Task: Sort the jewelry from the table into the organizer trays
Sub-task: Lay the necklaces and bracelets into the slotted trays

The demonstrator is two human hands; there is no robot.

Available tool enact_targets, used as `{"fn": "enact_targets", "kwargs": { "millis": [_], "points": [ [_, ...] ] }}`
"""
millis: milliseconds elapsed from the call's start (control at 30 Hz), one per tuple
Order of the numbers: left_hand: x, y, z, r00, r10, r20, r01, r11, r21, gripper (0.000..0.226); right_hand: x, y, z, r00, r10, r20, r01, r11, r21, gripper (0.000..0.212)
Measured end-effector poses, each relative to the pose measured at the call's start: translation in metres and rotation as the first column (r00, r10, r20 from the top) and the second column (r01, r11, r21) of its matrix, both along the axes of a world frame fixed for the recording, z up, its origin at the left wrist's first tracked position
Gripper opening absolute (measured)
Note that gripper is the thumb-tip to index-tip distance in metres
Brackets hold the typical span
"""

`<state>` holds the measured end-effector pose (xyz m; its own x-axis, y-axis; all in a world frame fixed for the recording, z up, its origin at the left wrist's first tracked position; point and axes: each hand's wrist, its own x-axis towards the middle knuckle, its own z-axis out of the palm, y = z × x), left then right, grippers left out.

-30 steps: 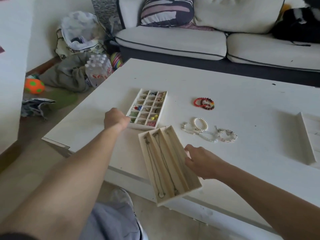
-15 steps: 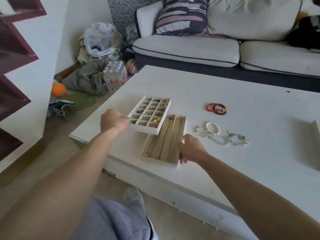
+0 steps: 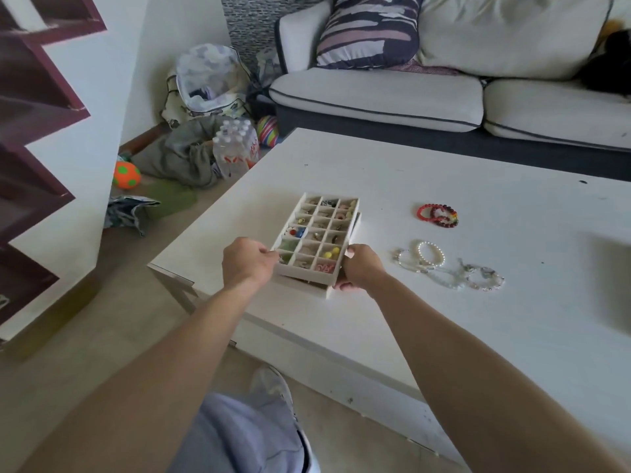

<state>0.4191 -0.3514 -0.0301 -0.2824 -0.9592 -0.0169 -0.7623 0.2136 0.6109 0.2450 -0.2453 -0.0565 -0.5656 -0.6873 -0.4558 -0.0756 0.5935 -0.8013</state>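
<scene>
Compartment tray (image 3: 321, 233) is stacked on a lower tray (image 3: 304, 287), slightly offset, at the near-left part of the table (image 3: 478, 336). Its cells are filled with small mixed pieces, too small to be identified.

The tray's near-left corner is gripped by the left hand (image 3: 249, 264), fingers curled onto the rim. The near-right corner is gripped by the right hand (image 3: 363, 268), thumb laid on the top rim. The fingertips are probably curled under the stack, but that contact is hidden.

Loose on the table, right of the trays:
- red bead bracelets (image 3: 438, 215), farther back, well apart from the trays
- pearl and clear bead bracelets (image 3: 447, 268), bunched together, near the right hand

A sofa (image 3: 375, 93) is seen behind the table, with a striped cushion (image 3: 368, 29) on it. A bottle pack (image 3: 235, 148) and an orange ball (image 3: 126, 175) are seen on the floor at left.
</scene>
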Motion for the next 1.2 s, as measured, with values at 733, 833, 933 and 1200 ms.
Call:
{"fn": "enact_targets", "kwargs": {
  "millis": [733, 833, 933, 1200],
  "points": [
    [-0.003, -0.015, -0.02, 0.98, -0.18, 0.088, 0.183, 0.983, -0.02, 0.04, 0.002, -0.008, -0.013, 0.989, -0.148, -0.013, 0.145, 0.984, -0.105, 0.051],
    [-0.007, -0.02, -0.024, 0.985, -0.167, 0.054, 0.168, 0.986, -0.017, 0.029, -0.001, -0.01, -0.014, 0.985, -0.171, 0.002, 0.17, 0.977, -0.132, 0.047],
    [-0.013, -0.021, -0.025, 0.984, -0.172, 0.042, 0.173, 0.985, -0.005, 0.027, -0.004, -0.011, -0.015, 0.987, -0.16, 0.01, 0.16, 0.974, -0.159, 0.042],
    [-0.025, -0.023, -0.025, 0.981, -0.179, 0.077, 0.181, 0.984, -0.009, 0.019, -0.014, -0.012, -0.014, 0.986, -0.161, 0.035, 0.164, 0.97, -0.181, 0.04]
  ]
}}
